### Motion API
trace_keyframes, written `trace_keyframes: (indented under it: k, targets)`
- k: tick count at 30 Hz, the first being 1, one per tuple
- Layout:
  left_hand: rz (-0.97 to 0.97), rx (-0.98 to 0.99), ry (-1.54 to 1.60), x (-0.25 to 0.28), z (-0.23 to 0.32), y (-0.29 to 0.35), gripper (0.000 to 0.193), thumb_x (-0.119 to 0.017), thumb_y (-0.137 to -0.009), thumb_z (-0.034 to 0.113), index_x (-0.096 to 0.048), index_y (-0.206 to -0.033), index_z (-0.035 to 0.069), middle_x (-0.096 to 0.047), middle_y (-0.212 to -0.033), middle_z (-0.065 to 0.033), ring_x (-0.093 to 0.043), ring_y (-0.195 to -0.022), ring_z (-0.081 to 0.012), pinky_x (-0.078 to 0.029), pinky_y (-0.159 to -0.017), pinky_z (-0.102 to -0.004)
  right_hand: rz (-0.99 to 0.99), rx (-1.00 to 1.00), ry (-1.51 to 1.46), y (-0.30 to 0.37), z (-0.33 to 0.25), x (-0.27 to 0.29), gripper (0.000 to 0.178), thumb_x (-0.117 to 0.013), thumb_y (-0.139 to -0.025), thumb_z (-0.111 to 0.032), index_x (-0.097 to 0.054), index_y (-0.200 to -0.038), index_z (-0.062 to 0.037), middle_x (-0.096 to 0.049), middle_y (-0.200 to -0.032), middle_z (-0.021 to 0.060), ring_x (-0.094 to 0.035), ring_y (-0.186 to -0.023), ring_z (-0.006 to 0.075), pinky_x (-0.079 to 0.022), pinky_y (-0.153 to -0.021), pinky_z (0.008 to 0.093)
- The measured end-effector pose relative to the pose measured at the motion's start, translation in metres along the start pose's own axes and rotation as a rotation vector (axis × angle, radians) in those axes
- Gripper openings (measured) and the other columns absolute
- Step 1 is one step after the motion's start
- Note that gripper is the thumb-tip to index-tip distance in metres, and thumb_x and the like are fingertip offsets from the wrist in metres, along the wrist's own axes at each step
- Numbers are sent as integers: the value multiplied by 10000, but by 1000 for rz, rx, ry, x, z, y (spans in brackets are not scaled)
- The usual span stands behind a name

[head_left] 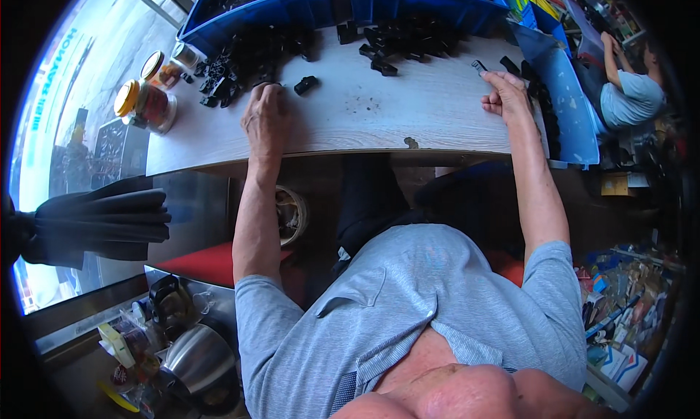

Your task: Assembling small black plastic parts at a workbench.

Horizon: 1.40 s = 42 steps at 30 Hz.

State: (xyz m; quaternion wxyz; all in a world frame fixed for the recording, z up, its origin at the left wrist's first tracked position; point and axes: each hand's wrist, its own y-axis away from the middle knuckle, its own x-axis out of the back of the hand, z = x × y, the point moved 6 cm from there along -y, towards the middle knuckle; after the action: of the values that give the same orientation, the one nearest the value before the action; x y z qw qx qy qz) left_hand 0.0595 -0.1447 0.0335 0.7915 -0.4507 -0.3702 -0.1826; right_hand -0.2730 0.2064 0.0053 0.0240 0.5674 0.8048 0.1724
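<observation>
- Left hand (264, 116): fingers curled down onto the desk (350, 131), just at the near side of the left heap of small black parts (222, 75). I cannot tell whether anything is pinched under them; a light fingertip grip would suit parts this small.
- Right hand (509, 95): toward the desk's right edge, fingers half curled, with a small dark-and-silver piece (478, 66) right at the index fingertip. Whether it is gripped or only touched I cannot tell; a pinch between thumb and index should give the best control.
- A single black part (306, 85) lies just right of the left hand, apart from the heaps; it looks the easiest to take up cleanly.
- The second heap of black parts (415, 40) sits near the far edge, before the blue bins (430, 8); lift from its near side, so the rest does not slide.
- Work over the bare middle, well back from the chipped spot (411, 143) at the near edge.
- Mind the yellow-lidded jar (149, 106) near the left edge; an elbow swing could tip it.
</observation>
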Motion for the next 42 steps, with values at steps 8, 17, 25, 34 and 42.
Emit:
trace_keyframes:
  k: [8,17,25,34,42]
  targets:
    - [62,146,-91,-8,-39,1,317,-642,-858,57,-725,-1151,146,-733,-1060,-92,-665,-1087,-306,-519,-925,-428,384,-20,-78,-29,-1,74,268,-840,-819,-205,-724,-1008,-55,-528,-591,44,-602,-547,197,-579,-544,337]
    - [-10,-17,-123,-6,-10,9,314,-609,-920,93,-706,-1219,110,-725,-1180,-111,-643,-1134,-324,-479,-1008,-428,290,59,-124,-5,-6,42,313,-830,-833,-207,-714,-1097,-85,-559,-624,43,-636,-557,178,-609,-546,360]
    - [28,25,9,-3,2,16,332,-652,-911,78,-673,-1242,86,-738,-1042,-134,-674,-1020,-338,-523,-889,-432,-226,62,105,37,-11,-100,370,-804,-858,-315,-667,-1120,-91,-528,-568,-15,-595,-489,111,-551,-460,294]
    - [65,208,503,-12,40,36,271,-711,-903,30,-705,-1173,46,-734,-958,-136,-691,-715,-184,-536,-587,-295,-291,107,331,55,-31,-178,276,-782,-881,-297,-698,-1075,-118,-537,-583,11,-542,-440,96,-495,-407,283]
    - [35,197,720,-28,67,24,281,-694,-922,67,-710,-1203,63,-761,-970,-113,-718,-769,-140,-557,-690,-265,-441,99,400,55,-21,-178,166,-766,-874,-174,-706,-1008,-95,-572,-626,-6,-519,-425,81,-476,-395,273]
